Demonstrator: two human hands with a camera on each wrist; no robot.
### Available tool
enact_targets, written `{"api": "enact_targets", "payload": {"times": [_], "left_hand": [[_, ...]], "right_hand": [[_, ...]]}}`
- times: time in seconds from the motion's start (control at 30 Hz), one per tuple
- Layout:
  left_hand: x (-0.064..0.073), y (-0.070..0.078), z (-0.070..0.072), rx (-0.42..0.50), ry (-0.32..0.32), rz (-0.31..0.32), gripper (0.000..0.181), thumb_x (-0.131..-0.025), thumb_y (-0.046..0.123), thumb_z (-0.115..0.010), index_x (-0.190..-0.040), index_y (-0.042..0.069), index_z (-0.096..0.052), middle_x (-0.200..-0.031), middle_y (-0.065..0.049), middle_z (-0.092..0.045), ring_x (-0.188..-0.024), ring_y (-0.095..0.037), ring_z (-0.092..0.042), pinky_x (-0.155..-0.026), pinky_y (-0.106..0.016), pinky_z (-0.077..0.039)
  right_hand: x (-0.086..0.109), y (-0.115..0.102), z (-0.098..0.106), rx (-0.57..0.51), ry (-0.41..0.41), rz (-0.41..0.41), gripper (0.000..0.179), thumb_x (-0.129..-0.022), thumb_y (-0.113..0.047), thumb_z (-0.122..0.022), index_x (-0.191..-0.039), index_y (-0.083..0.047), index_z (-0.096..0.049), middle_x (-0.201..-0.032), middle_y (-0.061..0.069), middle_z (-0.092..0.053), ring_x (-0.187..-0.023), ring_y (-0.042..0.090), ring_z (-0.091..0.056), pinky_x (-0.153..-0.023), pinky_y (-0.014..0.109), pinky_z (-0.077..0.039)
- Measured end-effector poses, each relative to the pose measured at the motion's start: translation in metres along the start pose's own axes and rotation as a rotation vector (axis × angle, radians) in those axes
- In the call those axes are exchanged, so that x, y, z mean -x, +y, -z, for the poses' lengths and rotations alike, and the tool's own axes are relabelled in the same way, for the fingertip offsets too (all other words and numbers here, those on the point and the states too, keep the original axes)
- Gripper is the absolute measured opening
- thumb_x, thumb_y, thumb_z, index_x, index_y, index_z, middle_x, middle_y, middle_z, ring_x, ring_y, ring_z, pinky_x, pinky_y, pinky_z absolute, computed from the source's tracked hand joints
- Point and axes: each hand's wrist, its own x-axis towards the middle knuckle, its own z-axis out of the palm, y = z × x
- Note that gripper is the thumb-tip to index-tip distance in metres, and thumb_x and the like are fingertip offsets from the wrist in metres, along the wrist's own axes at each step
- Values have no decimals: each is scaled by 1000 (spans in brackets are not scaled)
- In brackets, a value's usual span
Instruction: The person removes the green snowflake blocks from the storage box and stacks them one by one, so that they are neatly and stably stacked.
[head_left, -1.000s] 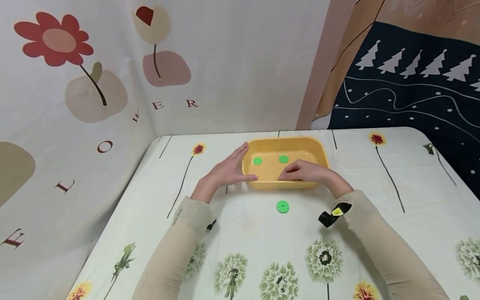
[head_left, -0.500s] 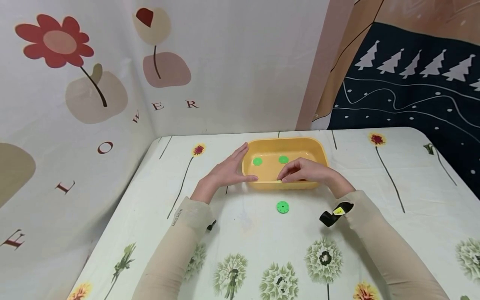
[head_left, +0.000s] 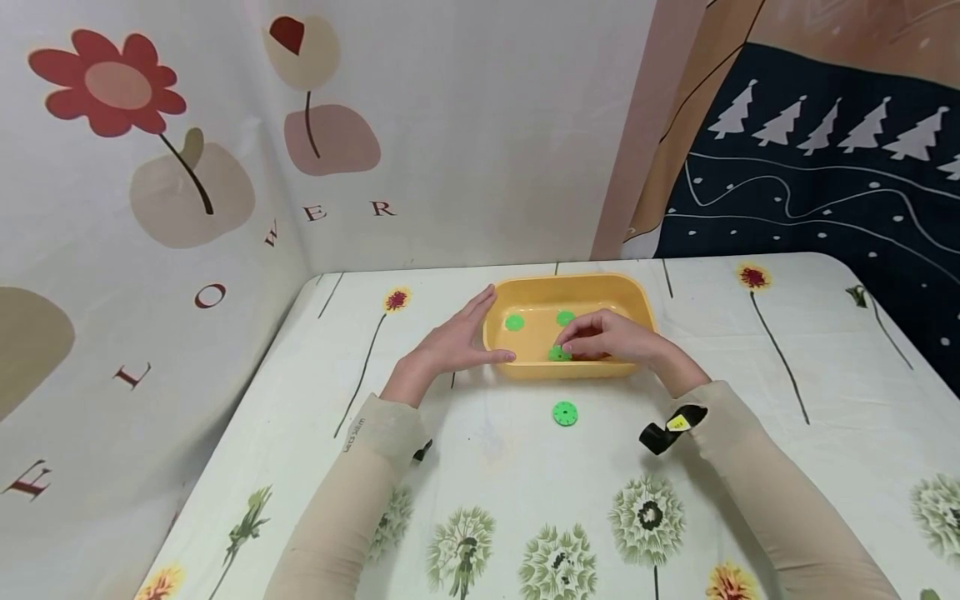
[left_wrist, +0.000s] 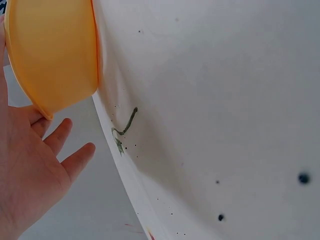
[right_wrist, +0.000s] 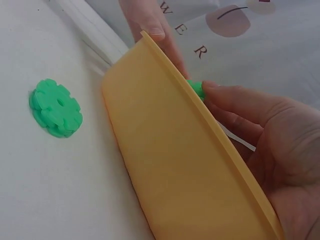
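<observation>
A yellow plastic basin (head_left: 562,370) stands on the table. My left hand (head_left: 459,337) rests at its left end with thumb and fingers spread, touching the rim; the left wrist view shows extended fingers (left_wrist: 60,137) beside the basin's outer wall (left_wrist: 52,55). Over the basin's near side, my right hand (head_left: 611,337) pinches a green notched disc (head_left: 558,354) between thumb and fingertips. The right wrist view shows only that disc's edge (right_wrist: 197,88) above the rim. Inside the basin lie two more green discs, one at the left (head_left: 514,322) and one further right (head_left: 566,317).
Another green piece (head_left: 565,413) lies on the table in front of the basin; from the right wrist it looks like notched discs stacked together (right_wrist: 56,107). A flower-printed cloth (head_left: 495,467) covers the table. Printed curtains (head_left: 465,133) hang behind and at the left.
My right hand has lifted slightly, bringing the pinched green disc from behind the basin's near rim into sight. The left hand and the basin have stayed in place.
</observation>
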Motion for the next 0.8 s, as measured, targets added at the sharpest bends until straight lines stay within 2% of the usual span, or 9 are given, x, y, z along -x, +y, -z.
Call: {"api": "enact_targets", "payload": {"times": [0.33,0.63,0.8], "left_hand": [[1,0,2,1,-1,-1,110,-82,68,-66,-162,23,-6,-168,18,4,-156,-19,-16,-118,-51,-36],[2,0,2,2,5,-4,111,-82,69,-66,-162,21,-7,-169,16,4,-156,-21,-16,-117,-53,-36],[1,0,1,11,0,-4,111,-81,69,-66,-162,24,-5,-168,18,5,-157,-20,-15,-117,-53,-36]], "right_hand": [[-2,1,-1,-44,59,8,30,-98,-13,-62,-119,9,-64,-90,-3,-71,-80,10,-68,-77,23,-60],[-3,1,-2,-52,97,19,29,-97,-10,-63,-119,10,-64,-92,0,-71,-77,10,-70,-76,25,-61],[1,-1,-2,-73,132,6,30,-96,-11,-65,-117,10,-63,-93,0,-70,-79,11,-70,-77,26,-61]]}}
